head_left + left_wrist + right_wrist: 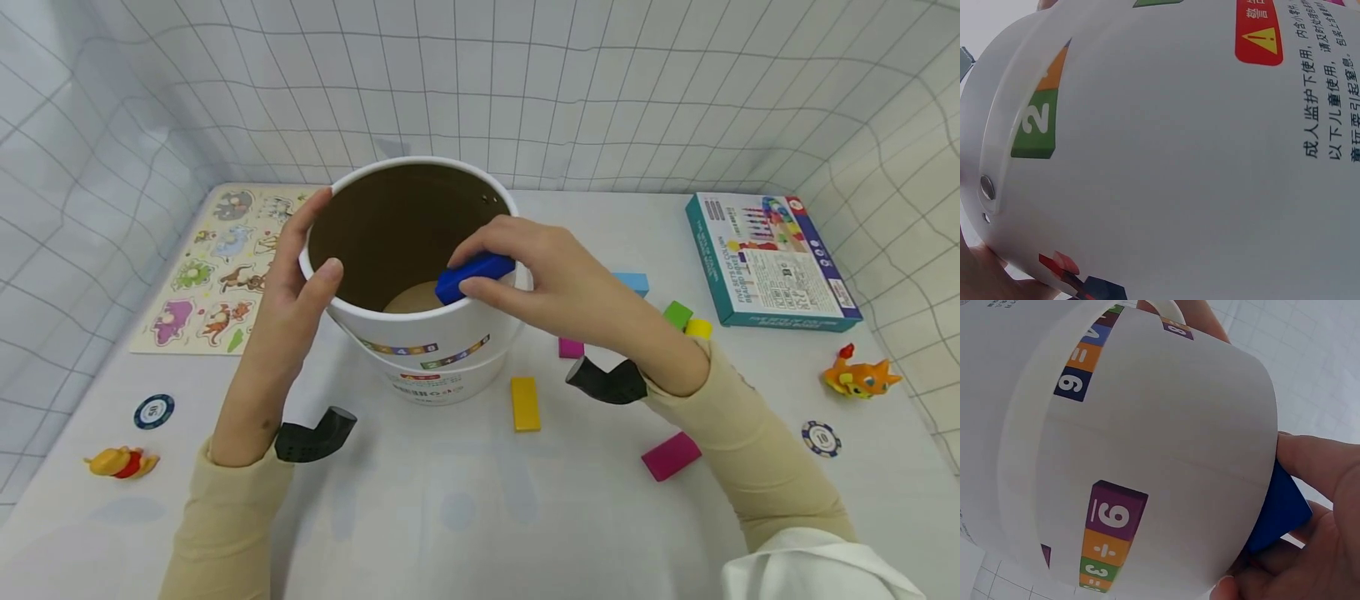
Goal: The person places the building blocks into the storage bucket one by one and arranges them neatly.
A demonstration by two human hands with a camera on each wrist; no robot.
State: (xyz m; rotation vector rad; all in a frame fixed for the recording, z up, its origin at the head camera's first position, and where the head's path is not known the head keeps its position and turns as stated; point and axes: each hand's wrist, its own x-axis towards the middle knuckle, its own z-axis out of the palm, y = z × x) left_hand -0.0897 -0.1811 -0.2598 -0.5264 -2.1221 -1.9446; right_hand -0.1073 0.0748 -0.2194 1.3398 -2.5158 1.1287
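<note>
A white bucket [450, 333] stands tilted toward me, its dark inside showing below the rim. My left hand [288, 275] holds the bucket's left side at the rim, thumb in front and fingers farther back. In the left wrist view, part of that hand [991, 275] shows at the lower left beside the bucket wall. At the right of the opening, my right hand [536, 267] pinches a blue block [474, 273] between thumb and fingers. The right wrist view shows the blue block [1280, 509] right at the rim, partly hidden by the bucket.
Yellow [526, 404], magenta [671, 456], light blue [632, 283] and green [678, 314] blocks lie around the bucket's right. An animal puzzle board [191, 279] is behind the left hand. A teal box [776, 262], small figures [861, 375] and chips [821, 438] lie toward the sides.
</note>
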